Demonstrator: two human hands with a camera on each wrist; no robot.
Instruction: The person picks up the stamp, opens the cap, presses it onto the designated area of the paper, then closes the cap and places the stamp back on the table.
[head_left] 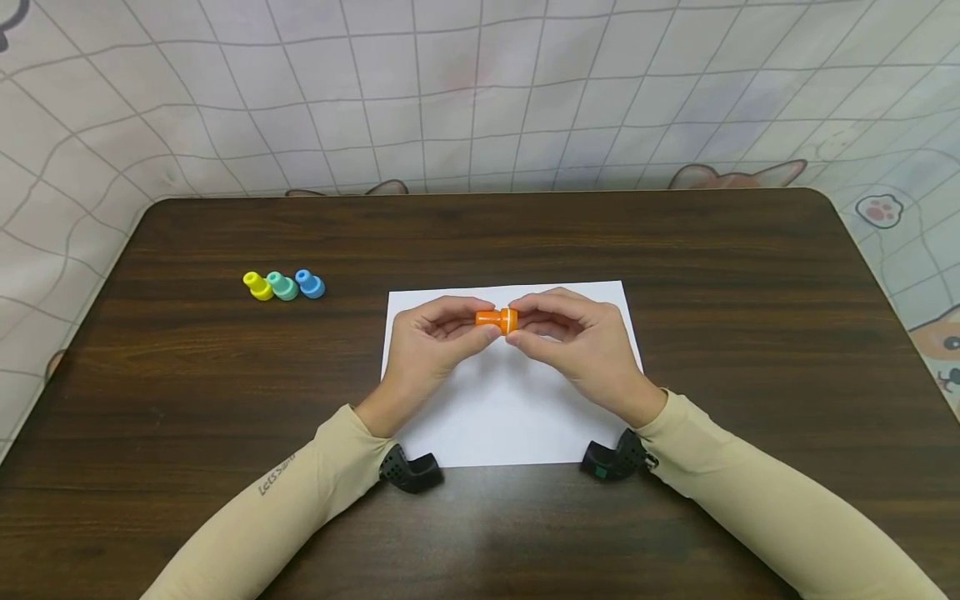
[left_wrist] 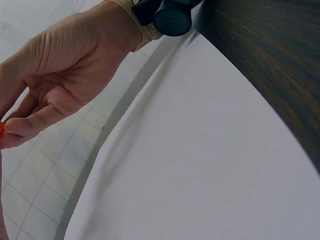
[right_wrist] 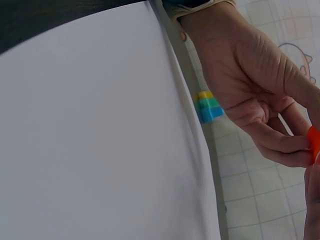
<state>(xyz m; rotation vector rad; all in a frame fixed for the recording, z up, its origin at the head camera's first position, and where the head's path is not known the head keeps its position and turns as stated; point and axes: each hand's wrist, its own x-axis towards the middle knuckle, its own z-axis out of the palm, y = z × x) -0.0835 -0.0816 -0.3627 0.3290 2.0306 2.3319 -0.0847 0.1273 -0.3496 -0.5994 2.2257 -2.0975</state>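
Both hands — left hand (head_left: pixel 427 346), right hand (head_left: pixel 581 342) — pinch an orange stamp (head_left: pixel 497 319) above the paper (head_left: pixel 510 417), mid-table.

Both forearms angled inward — left hand (head_left: pixel 427 337) and right hand (head_left: pixel 581 337) meet, fingertips in pinch grip.

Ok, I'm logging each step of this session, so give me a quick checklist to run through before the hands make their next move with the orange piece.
1. Left hand pinches the orange piece: ok.
2. Right hand pinches its other end: ok.
3. Piece is held above the white paper: ok.
4. Paper lies flat on the table: ok.
5. Yellow piece, teal piece and blue piece stand in a row off the paper, clear of the hands: ok.
6. Whether the orange piece's two parts have started separating: cannot tell.
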